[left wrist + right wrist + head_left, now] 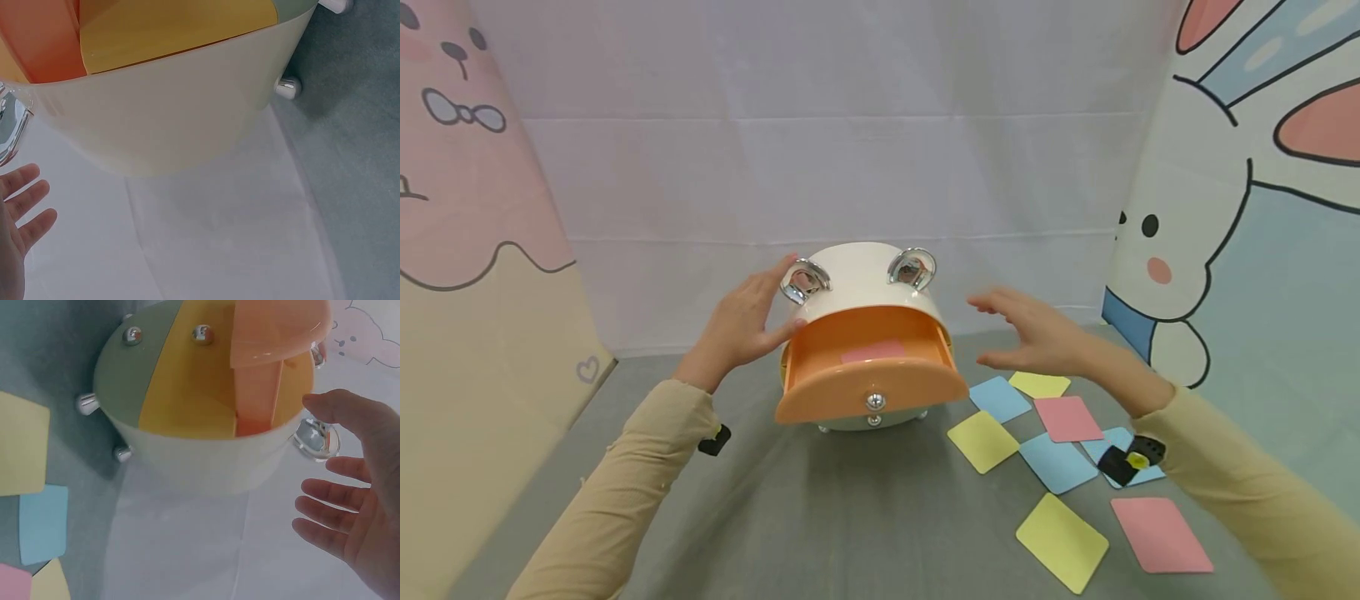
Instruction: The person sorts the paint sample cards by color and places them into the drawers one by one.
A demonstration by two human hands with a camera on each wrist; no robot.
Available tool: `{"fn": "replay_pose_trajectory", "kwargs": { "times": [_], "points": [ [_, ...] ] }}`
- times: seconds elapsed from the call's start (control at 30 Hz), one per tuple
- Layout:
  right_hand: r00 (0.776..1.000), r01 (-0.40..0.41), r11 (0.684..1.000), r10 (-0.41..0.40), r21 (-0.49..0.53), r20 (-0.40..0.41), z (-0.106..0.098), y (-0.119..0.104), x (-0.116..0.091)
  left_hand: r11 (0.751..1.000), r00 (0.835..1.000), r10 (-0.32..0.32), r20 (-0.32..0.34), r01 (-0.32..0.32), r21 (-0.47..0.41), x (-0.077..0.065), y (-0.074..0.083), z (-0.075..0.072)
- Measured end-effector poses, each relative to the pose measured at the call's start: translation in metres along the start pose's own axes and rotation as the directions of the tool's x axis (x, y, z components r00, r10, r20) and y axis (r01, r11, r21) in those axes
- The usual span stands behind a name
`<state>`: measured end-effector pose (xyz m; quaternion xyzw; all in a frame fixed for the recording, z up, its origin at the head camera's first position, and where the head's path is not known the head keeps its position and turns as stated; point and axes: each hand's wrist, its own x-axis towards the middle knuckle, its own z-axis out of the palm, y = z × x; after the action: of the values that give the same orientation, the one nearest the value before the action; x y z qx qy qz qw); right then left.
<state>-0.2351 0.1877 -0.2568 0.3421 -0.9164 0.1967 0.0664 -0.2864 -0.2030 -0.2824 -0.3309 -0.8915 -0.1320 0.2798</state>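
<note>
A rounded white cabinet (859, 271) with two silver ears stands on the grey cloth. Its orange top drawer (872, 385) is pulled out, and a pink card (874, 351) lies inside. My left hand (741, 321) is at the cabinet's left side, thumb by the drawer opening and fingers spread near the left ear (806, 281); whether it touches cannot be told. To the right of the cabinet, my right hand (1037, 333) hovers with fingers extended and nothing in them. In the right wrist view, a yellow drawer (190, 387) and a green drawer (128, 378) are closed.
Several loose cards lie right of the cabinet, among them a yellow card (1062, 543), a pink card (1161, 535) and a blue card (1058, 463), some overlapping. A white cloth (850, 167) hangs behind, with a rabbit-printed panel (1277, 317) on the right.
</note>
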Motion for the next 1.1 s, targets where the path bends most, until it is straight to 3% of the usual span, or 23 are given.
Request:
{"fn": "replay_pose_trajectory", "kwargs": {
  "times": [0.2, 0.53, 0.7, 0.83, 1.03, 1.1],
  "points": [
    [0.998, -0.057, 0.995, 0.059, -0.083, 0.022, 0.000, 0.021, -0.039, 1.000, 1.000, -0.001, 0.002, 0.001, -0.005, 0.000, -0.001, 0.001],
    [0.989, -0.145, 0.985, 0.146, -0.090, 0.010, 0.011, 0.057, -0.107, 1.000, 1.000, -0.011, 0.010, 0.011, -0.009, -0.002, -0.003, 0.001],
    [0.982, -0.190, 0.976, 0.191, -0.107, -0.002, 0.027, 0.076, -0.140, 1.000, 1.000, -0.016, 0.009, 0.016, -0.004, -0.002, -0.002, 0.000],
    [0.984, -0.179, 0.974, 0.175, -0.142, -0.044, 0.044, 0.091, -0.167, 1.000, 1.000, -0.014, 0.008, 0.014, -0.001, -0.002, -0.002, 0.000],
    [0.961, -0.277, 0.959, 0.276, -0.059, -0.020, 0.068, 0.106, -0.202, 1.000, 1.000, -0.016, 0.014, 0.016, -0.002, -0.001, -0.001, 0.000],
    [0.962, -0.272, 0.961, 0.271, -0.050, -0.016, 0.076, 0.111, -0.212, 1.000, 1.000, -0.017, 0.017, 0.017, -0.003, -0.001, -0.001, 0.000]
  ]
}}
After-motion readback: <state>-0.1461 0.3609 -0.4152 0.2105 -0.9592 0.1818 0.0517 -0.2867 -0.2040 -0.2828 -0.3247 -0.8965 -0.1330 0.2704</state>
